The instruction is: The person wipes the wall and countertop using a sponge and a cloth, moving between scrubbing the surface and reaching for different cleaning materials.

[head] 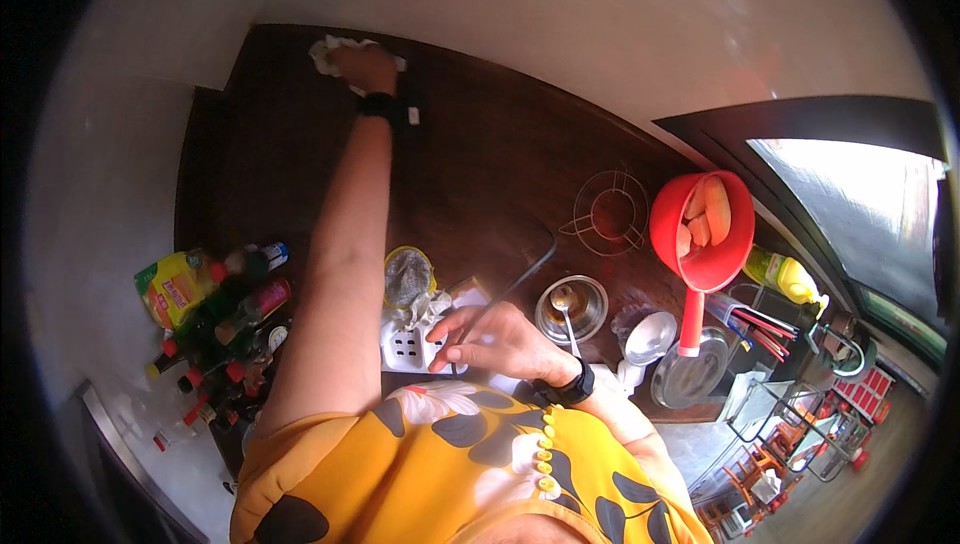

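My left hand (366, 69) reaches far forward over a dark wooden tabletop (465, 146). It presses a crumpled white cloth or tissue (322, 56) onto the surface near the back wall. Close to my body, my right hand (499, 341) points leftward with thumb and fingers apart. A dark thin cable (517, 281) crosses this hand; whether the fingers touch it I cannot tell. Under the fingertips is a white slotted plastic holder (405, 349). Crumpled tissue (427, 309) and a yellow-rimmed round container (409, 277) sit just beyond it.
Several bottles (225, 349) and a yellow-green packet (174, 287) crowd the left. Rightward are a wire stand (611, 214), a metal bowl (592, 326) with a spoon (564, 307), a red ladle-like dipper (731, 259) holding peeled pieces, a lid (690, 379) and a yellow-capped bottle (796, 281).
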The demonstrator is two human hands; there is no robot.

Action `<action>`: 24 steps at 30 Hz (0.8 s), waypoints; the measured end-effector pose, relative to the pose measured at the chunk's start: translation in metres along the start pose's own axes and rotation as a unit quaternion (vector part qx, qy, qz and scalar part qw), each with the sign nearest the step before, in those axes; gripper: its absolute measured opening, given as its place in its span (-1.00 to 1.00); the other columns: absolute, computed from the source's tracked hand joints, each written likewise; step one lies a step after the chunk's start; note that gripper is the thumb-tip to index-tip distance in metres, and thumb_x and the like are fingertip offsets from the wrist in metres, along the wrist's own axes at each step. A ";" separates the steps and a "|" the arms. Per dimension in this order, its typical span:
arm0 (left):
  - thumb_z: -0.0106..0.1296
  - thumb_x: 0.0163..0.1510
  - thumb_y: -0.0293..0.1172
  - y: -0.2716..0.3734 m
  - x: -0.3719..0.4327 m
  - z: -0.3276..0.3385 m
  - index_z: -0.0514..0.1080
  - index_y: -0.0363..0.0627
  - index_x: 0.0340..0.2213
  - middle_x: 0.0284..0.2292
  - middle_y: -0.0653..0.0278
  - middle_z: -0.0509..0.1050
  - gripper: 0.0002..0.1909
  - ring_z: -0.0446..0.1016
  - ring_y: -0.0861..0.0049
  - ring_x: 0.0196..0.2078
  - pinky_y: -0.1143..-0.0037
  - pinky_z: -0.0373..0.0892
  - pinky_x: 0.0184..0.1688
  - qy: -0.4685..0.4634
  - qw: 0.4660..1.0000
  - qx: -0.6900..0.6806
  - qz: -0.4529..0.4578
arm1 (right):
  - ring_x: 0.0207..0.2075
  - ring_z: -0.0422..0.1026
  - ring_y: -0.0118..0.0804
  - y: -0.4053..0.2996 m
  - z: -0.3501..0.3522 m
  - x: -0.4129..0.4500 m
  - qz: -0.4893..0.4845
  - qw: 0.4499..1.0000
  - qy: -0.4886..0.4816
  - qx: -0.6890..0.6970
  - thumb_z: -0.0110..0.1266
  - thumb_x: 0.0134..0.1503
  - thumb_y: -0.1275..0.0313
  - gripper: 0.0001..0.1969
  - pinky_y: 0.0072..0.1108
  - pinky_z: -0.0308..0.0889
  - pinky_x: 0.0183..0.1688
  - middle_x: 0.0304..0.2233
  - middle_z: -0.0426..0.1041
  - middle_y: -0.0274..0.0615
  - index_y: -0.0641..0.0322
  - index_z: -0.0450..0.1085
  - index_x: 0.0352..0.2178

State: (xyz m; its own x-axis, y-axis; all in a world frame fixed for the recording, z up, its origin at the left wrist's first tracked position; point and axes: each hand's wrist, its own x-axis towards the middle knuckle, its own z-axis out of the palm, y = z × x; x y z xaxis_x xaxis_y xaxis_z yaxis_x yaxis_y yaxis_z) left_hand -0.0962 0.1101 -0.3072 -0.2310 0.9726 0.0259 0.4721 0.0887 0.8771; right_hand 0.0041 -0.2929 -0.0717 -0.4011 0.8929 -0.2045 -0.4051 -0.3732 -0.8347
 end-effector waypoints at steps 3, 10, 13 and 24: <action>-0.23 0.24 -0.36 0.046 -0.079 0.033 0.22 -0.16 -0.01 -0.06 0.25 0.32 -0.69 0.35 0.44 -0.12 0.33 0.36 -0.06 -0.046 0.969 -0.231 -0.075 | -0.14 0.42 -0.53 -0.009 -0.005 -0.020 0.060 0.998 0.017 0.010 0.09 0.19 0.47 -0.81 -0.63 0.29 -0.05 -0.13 0.51 -0.26 0.35 0.52 -0.21; -0.37 0.30 -0.31 0.051 -0.227 0.149 0.22 -0.09 -0.11 -0.22 0.31 0.35 -0.77 0.36 0.52 -0.28 0.46 0.38 -0.23 -0.186 0.781 -0.557 -0.213 | -0.21 0.51 -0.45 -0.015 -0.008 -0.066 -0.003 0.997 0.065 0.028 0.07 0.19 0.50 -0.76 -0.59 0.39 -0.10 -0.30 0.59 -0.14 0.37 0.41 -0.11; -0.07 -0.01 0.35 0.087 -0.281 0.156 0.23 0.14 -0.63 -0.57 0.45 0.28 -0.45 0.27 0.60 -0.50 0.55 0.27 -0.41 -0.390 0.485 -0.727 -0.291 | -0.21 0.52 -0.42 -0.025 0.001 -0.072 0.016 0.997 0.073 -0.019 0.07 0.20 0.51 -0.77 -0.58 0.39 -0.09 -0.30 0.59 -0.13 0.39 0.40 -0.12; 0.09 -0.03 -0.49 0.092 -0.280 0.062 0.41 -0.19 -0.17 -0.25 0.11 0.53 -0.67 0.51 0.24 -0.26 0.29 0.44 -0.25 -0.502 0.832 -0.151 0.182 | -0.21 0.53 -0.43 -0.027 0.033 -0.071 0.001 0.997 0.065 -0.035 0.08 0.18 0.54 -0.79 -0.61 0.39 -0.08 -0.30 0.59 -0.13 0.38 0.42 -0.15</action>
State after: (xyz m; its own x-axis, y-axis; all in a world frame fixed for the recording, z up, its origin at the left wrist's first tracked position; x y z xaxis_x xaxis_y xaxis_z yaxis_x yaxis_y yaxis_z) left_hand 0.0644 -0.1404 -0.2639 0.7796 0.6253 0.0352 0.0846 -0.1609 0.9833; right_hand 0.0165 -0.3548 -0.0175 -0.2904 0.9192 -0.2659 -0.3453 -0.3598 -0.8668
